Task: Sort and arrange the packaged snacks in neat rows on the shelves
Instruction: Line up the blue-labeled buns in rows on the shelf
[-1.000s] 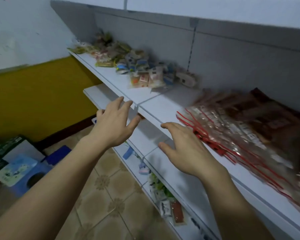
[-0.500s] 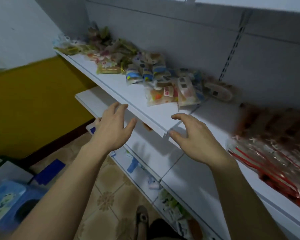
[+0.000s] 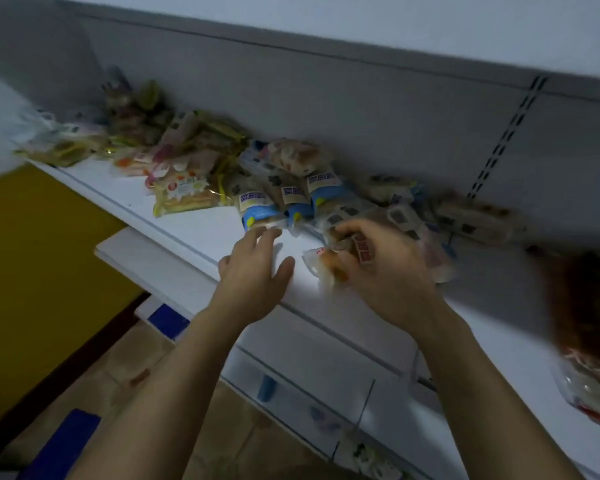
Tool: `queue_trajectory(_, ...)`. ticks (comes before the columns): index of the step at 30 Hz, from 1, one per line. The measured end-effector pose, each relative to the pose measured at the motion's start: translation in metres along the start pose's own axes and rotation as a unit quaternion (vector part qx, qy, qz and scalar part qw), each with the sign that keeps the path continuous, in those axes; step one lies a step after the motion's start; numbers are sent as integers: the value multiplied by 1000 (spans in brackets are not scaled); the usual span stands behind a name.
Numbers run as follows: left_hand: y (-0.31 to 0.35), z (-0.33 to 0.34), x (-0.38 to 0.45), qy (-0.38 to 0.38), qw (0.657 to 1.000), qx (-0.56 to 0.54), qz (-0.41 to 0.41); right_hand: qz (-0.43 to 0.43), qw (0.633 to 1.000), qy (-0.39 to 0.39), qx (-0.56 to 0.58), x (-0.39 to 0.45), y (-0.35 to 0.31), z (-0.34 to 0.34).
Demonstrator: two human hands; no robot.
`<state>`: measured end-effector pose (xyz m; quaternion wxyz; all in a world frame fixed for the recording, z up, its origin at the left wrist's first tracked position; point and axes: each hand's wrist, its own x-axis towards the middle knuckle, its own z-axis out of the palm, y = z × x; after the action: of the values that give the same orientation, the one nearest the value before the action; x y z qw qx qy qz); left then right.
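A: The white shelf [image 3: 201,233] runs along the grey back panel [image 3: 361,109], with a mixed heap of packaged snacks [image 3: 201,174] crowded toward the back and a bare strip along the front lip.

B: Our right hand [image 3: 385,268] has its fingers curled round a clear packet with orange inside [image 3: 323,265], at the near edge of the heap. Our left hand [image 3: 257,268] hovers with fingers spread and relaxed, holding nothing, its tips just short of the blue-labelled packets [image 3: 260,206].

A: We should lift that packet clear, not drag it, since its neighbours overlap it and would probably slide.

B: Agreed. The bare strip between our hands looks like the best place to start a row.

A: We keep it back from the lip, though; there's a lower shelf [image 3: 146,258] and floor below.
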<state>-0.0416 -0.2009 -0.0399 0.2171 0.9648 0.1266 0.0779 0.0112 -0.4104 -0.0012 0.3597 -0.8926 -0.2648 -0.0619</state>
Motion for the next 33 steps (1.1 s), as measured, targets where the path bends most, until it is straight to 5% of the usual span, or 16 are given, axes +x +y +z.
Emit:
queue_trajectory(5, 19, 33, 45, -22, 979, -75, 189, 136, 960, 238, -58, -5, 39, -3)
queue_trajectory(11, 24, 58, 73, -55, 958, -47, 277, 233, 953, 182, -70, -2, 56, 26)
queue_trajectory(19, -28, 28, 93, -59, 915, -193, 349, 276, 884, 375, 43, -5, 1, 85)
queue_trajectory(27, -78, -33, 113, 71, 884, -261, 381, 201, 896, 384, 95, 58, -59, 104)
queue_trajectory(33, -174, -78, 185, 195, 954, -160, 163, 141, 965, 216, 38, 175, -95, 163)
